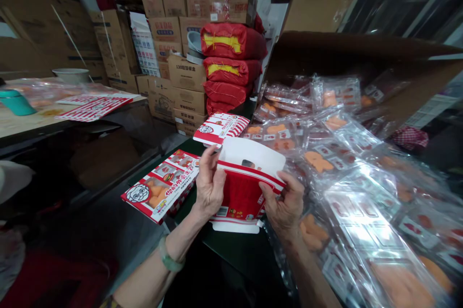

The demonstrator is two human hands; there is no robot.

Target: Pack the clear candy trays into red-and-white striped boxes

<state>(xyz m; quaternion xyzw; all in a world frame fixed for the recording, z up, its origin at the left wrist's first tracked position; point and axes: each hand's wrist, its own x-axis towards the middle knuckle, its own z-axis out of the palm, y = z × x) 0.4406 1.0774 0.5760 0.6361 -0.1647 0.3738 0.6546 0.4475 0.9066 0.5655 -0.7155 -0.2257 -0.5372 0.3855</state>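
Note:
Between my hands is a red and white cardboard box [240, 192], its white inner flap raised at the top and another white flap sticking out at the bottom. My left hand [210, 182] grips its left edge, thumb on the red front and fingers behind. On the right edge, my right hand [284, 199] pinches the card near the upper corner. Left of my left hand lies a printed box [162, 185] with food pictures and a bearded face drawing. A similar box [221, 127] sits just beyond my hands.
To the right, many clear plastic packs [347, 154] with orange pieces are heaped before a large open carton [361, 50]. Red sacks [233, 64] and stacked cartons [188, 74] stand behind. At left, a table [43, 127] bears a teal cup [17, 102] and flat striped card [96, 107].

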